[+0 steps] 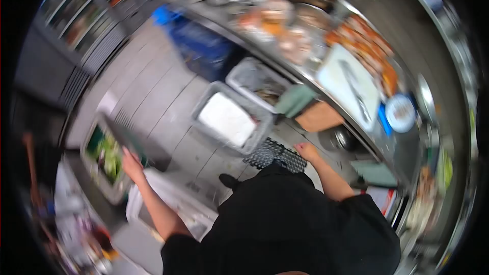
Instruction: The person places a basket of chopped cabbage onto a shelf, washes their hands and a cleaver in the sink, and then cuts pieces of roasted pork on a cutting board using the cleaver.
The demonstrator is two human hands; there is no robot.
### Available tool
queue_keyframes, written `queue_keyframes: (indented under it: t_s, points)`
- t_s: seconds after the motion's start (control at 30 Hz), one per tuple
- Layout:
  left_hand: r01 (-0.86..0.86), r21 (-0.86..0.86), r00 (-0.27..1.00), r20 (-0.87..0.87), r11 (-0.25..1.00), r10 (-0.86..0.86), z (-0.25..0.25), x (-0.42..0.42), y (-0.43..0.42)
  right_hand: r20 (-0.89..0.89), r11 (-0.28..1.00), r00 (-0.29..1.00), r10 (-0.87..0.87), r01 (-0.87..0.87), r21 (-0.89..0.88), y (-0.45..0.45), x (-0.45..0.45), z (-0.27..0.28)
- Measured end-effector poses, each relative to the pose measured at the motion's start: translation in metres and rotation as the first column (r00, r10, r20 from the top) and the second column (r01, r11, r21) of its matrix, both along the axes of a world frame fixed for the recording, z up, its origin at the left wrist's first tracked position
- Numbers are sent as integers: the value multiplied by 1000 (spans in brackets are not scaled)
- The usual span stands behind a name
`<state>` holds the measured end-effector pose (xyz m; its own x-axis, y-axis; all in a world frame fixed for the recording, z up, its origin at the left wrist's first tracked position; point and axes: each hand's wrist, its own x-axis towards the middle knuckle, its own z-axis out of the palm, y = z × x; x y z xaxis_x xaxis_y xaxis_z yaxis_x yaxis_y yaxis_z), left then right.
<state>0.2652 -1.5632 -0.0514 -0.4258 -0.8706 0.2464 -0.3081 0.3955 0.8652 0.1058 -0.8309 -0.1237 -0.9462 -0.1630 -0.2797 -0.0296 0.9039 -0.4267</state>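
Observation:
My left hand [132, 165] is at the right side of a bin [90, 175] with green leafy scraps [108, 157] inside. It overlaps the bin's rim, and blur hides whether its fingers grip it. My right hand [305, 150] hangs low beside my body, fingers curled in, with nothing visible in it. Below the counter, near that hand, is a brown-orange item [320, 117]. A grey tub [204, 101] with a white slab or lid [226, 118] in it lies on the floor between my hands.
A steel counter [300, 74] runs along the right, bearing a white cutting board [346, 84] with a knife [355, 89], orange-brown food [364, 38] and bowls. Another scrap tub [252, 66], a blue bag [198, 43], a white container [168, 183] and a black perforated mat [272, 154] are lower down.

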Motion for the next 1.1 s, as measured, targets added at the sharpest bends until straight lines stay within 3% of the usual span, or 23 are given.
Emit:
queue_keyframes:
  t_s: [0.03,0.07,0.1,0.13,0.17,0.2,0.23,0.27,0.3,0.33,0.4,0.47,0.6,0.67,0.7,0.77,0.8,0.87,0.9,0.97,1.03,1.07,1.1]
  points:
    - [53,342,997,26,938,-66,10,-20,74,-22,995,995,-102,102,2,23,10,0]
    - [92,407,978,135,909,-159,-9,-35,128,0,986,986,-169,169,3,42,17,-1]
    - [314,294,933,80,903,-350,-81,-43,160,29,976,976,-217,217,0,60,23,-2]
    - [485,-96,854,266,869,-447,-94,-52,219,26,965,965,-263,263,-6,75,30,11]
    - [455,241,750,416,857,-515,-86,-65,276,273,913,897,-347,389,-120,83,37,41]
    - [732,-86,654,365,676,-663,-157,-69,298,516,832,778,-358,517,-203,92,40,56]
    - [792,116,496,450,600,-742,-134,-79,336,531,824,768,-360,528,-205,108,41,45]
    - [789,325,323,503,521,-802,-100,-94,385,415,916,868,-273,366,-163,127,44,27]
    - [841,312,223,544,441,-809,-110,-105,410,305,977,941,-149,188,-103,145,48,12]
    - [883,302,127,582,359,-803,-119,-118,432,356,964,915,-188,242,-112,158,44,5]
    - [871,369,146,434,323,-889,-112,-146,474,383,966,905,-187,240,-97,175,29,3]
    - [869,316,193,492,381,-849,-97,-192,520,339,959,926,-168,233,-162,200,15,-34]
    - [795,422,294,363,437,-884,-128,-309,590,376,984,926,-12,77,-158,218,-12,-69]
    - [736,380,407,413,561,-814,-156,-358,621,395,990,918,26,30,-137,218,-21,-65]
    - [727,383,415,418,571,-808,-168,-380,628,404,994,914,43,2,-109,218,-29,-59]
    - [790,135,518,375,598,-769,-198,-404,639,560,993,829,4,64,-102,212,-50,-37]
    - [784,158,513,381,600,-770,-208,-412,639,558,991,830,-18,90,-101,213,-54,-36]
    - [793,394,225,519,464,-825,-207,-414,631,549,975,834,-54,163,-150,214,-57,-45]
    - [784,412,215,521,464,-826,-199,-405,628,567,976,822,-55,164,-144,209,-63,-42]
    - [647,671,117,383,363,-916,-174,-380,618,574,918,815,-85,288,-274,184,-84,-25]
    - [638,691,126,342,341,-931,-166,-340,611,320,920,939,-125,231,-318,155,-94,-46]
    - [620,750,236,101,230,-967,-167,-320,609,323,919,939,-117,225,-324,136,-104,-54]
    - [620,777,343,-143,109,-928,-166,-305,607,249,819,943,-220,317,-479,114,-114,-62]
